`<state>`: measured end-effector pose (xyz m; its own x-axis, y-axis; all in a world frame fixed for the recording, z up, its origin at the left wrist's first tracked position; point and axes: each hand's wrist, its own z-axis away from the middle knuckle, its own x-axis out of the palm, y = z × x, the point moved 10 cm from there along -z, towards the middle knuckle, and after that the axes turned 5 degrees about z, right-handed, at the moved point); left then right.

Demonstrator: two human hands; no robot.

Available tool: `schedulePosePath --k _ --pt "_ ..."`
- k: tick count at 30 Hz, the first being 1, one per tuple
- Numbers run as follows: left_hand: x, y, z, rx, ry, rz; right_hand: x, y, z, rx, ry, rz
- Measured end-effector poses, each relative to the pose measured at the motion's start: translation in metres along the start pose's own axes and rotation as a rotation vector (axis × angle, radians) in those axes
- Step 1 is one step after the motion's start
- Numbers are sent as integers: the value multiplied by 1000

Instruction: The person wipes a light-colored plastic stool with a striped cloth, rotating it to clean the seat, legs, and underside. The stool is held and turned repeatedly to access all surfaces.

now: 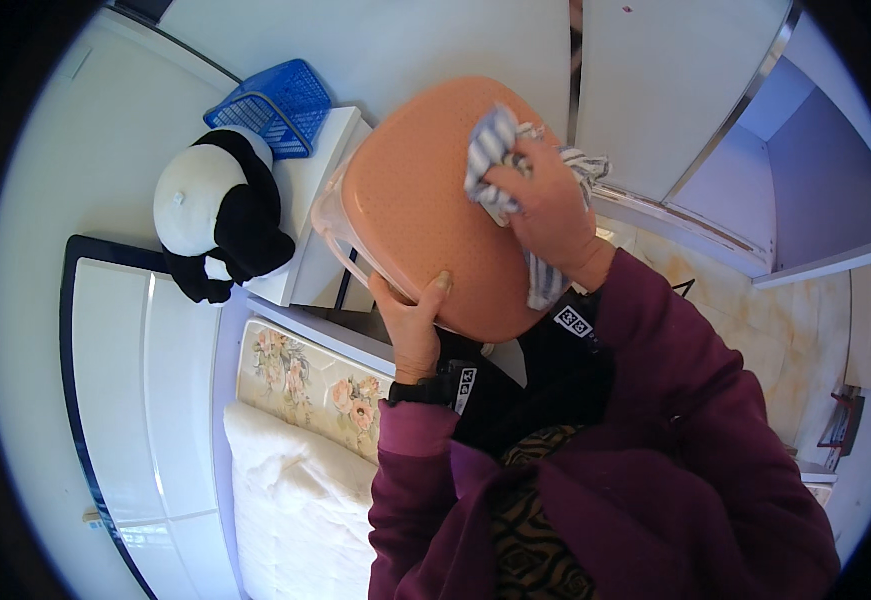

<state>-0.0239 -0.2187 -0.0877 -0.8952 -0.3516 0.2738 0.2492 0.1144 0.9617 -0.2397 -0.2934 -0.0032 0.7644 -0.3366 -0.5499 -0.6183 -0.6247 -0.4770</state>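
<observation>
An orange plastic lid [420, 187] tops a clear plastic storage box [334, 210], tilted up in front of me, with a pale handle at its left side. My left hand [413, 315] grips the lower left edge of the lid, its thumb on the top face. In my right hand [552, 206] is a bunched blue-and-white striped cloth [492, 154], pressed on the right part of the lid. Part of the cloth hangs down below that hand, and another part sticks out to its right. What the box contains and what supports it from below are hidden.
On a white cabinet [297, 259] at the left are a blue plastic basket [285, 105] and a panda plush toy [195, 195]. A bed with a floral headboard [308, 375] and white bedding [300, 495] lies at lower left. A wardrobe with sliding doors [645, 97] stands at upper right, partly open.
</observation>
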Motion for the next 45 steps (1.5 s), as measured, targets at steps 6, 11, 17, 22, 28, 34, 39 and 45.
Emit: schedulePosePath --k 6,11,17,22,28,34,39,45 --pt "-5 -14 8 -59 10 30 17 -19 24 -131 -239 191" --pt "-10 -23 10 -62 10 9 28 -10 22 -7 -418 285" --pt "-12 -25 16 -64 -23 24 33 -5 32 159 -594 214" --pt "-22 -23 24 -84 -30 15 18 5 57 181 -547 -119" --pt "-38 -24 26 -93 19 108 -11 27 84 277 -702 -274" --pt "-35 -22 26 -51 41 126 -88 62 8 561 5 -654" --pt "-43 -10 20 -6 97 225 -49 49 -33 195 196 -281" --pt "-72 -9 15 62 103 396 24 -59 53 -167 -62 96"
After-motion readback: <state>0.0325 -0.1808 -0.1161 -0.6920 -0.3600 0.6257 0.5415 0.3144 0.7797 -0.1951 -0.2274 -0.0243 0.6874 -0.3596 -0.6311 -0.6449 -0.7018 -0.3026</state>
